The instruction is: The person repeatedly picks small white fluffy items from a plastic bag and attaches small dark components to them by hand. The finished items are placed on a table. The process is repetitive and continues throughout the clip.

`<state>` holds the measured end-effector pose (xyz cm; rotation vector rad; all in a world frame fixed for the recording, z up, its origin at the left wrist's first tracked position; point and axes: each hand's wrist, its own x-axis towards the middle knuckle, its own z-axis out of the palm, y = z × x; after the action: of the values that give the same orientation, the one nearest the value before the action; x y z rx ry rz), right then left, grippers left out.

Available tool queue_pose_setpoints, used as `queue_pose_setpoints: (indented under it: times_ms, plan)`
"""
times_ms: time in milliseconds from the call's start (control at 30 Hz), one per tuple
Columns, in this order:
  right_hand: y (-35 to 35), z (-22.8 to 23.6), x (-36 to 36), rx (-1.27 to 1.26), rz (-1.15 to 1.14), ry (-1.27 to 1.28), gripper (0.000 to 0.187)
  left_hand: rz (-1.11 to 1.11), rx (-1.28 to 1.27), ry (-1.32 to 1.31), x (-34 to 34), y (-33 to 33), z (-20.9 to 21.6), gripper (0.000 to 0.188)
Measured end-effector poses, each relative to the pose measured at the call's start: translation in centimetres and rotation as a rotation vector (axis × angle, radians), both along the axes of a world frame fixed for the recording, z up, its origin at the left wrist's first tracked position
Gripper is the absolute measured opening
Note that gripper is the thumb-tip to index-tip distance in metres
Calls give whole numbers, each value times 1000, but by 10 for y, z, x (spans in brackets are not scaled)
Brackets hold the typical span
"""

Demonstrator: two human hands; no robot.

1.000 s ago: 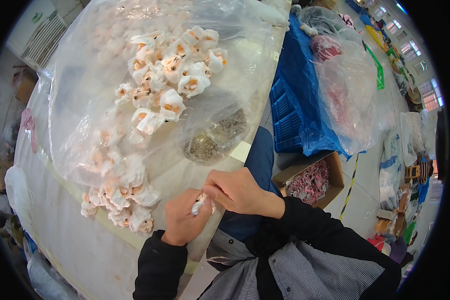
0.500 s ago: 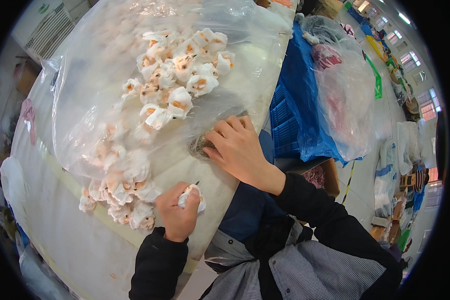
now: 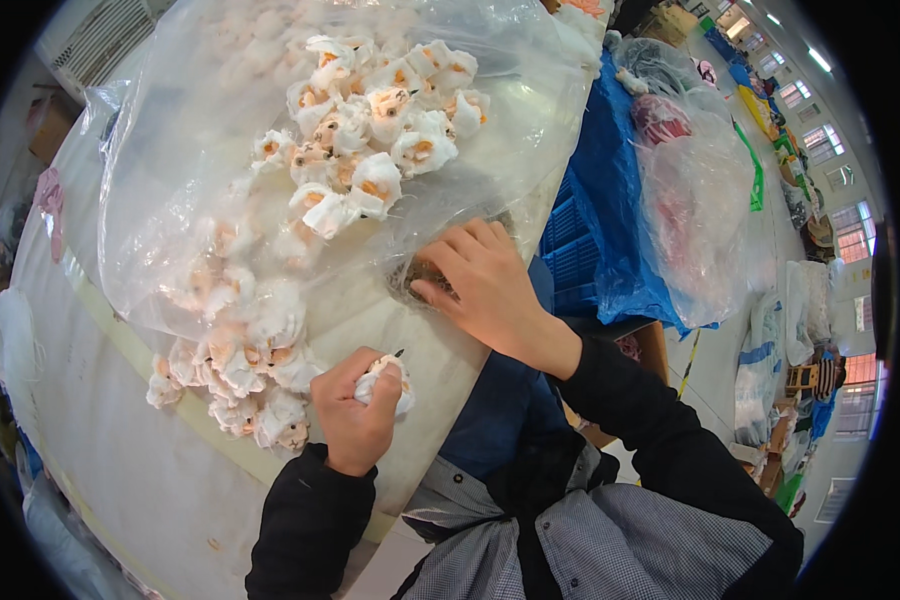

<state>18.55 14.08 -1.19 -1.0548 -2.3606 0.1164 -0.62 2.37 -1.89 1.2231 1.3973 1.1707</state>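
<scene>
1. Head view: the left hand (image 3: pixel 354 418) is clenched around a white fluffy piece (image 3: pixel 386 388) over the desk (image 3: pixel 370 512); squeezing hard could crush it.
2. The right hand (image 3: pixel 485 285), fingers curled, is at a clear bag of dark bits (image 3: pixel 406 283); its grip I cannot tell.
3. Tugging that bag could spill bits off the nearby edge.

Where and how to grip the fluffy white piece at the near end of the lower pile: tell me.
The piece is likely best pinched around its rounded body, from the near side: it sits at the edge of the pile, neighbours behind and left, near side open.
</scene>
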Motion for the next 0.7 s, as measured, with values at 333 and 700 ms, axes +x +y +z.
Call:
queue_pose_setpoints:
  times_ms: [333, 700]
  plan:
    - [5, -13, -8, 27, 12, -26, 16, 13, 24, -8, 1, 1, 1, 25]
    - [-32, 22, 1, -978, 94, 687, 16, 10, -12, -95, 1, 0, 1, 16]
